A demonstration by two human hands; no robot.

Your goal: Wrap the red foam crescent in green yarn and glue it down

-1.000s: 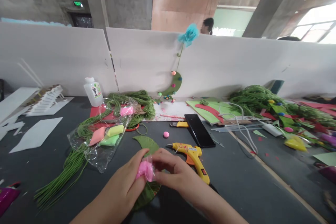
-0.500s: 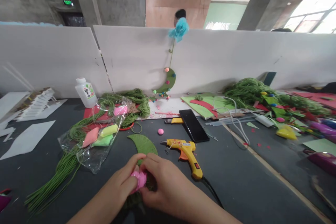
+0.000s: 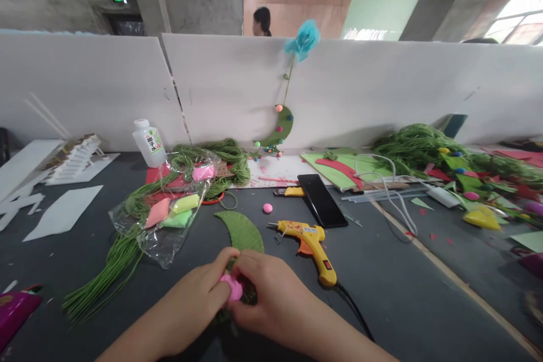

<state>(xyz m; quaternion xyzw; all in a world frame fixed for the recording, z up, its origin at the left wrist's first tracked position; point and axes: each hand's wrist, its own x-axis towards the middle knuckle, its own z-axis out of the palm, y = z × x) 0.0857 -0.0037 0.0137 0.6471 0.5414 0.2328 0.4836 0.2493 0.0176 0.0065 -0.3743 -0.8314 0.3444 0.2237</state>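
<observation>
Low in the view, my left hand [image 3: 197,297] has its fingers closed round a lump of pink modelling clay [image 3: 232,288]. Thumb and fingertips of my right hand [image 3: 271,291] pinch at the same lump from the other side. Both hands meet over a green crescent [image 3: 242,231], which lies on the table, partly hidden beneath them. A small pink clay ball [image 3: 267,208] rests beyond it. Right of the crescent lies a yellow hot glue gun [image 3: 311,243] with its nozzle pointing left.
A black phone [image 3: 322,201] lies partly on a yellow cutter [image 3: 293,192]. At left are a bag of clay packs [image 3: 180,219], green cord [image 3: 110,271] and a white bottle [image 3: 149,144]. A decorated crescent [image 3: 285,124] leans on the white partition [image 3: 360,85]. Beyond it is a person's head [image 3: 263,20].
The camera view has turned slightly left, so the table things sit further right. Both hands stay on the pink clay. The person behind the partition has moved left.
</observation>
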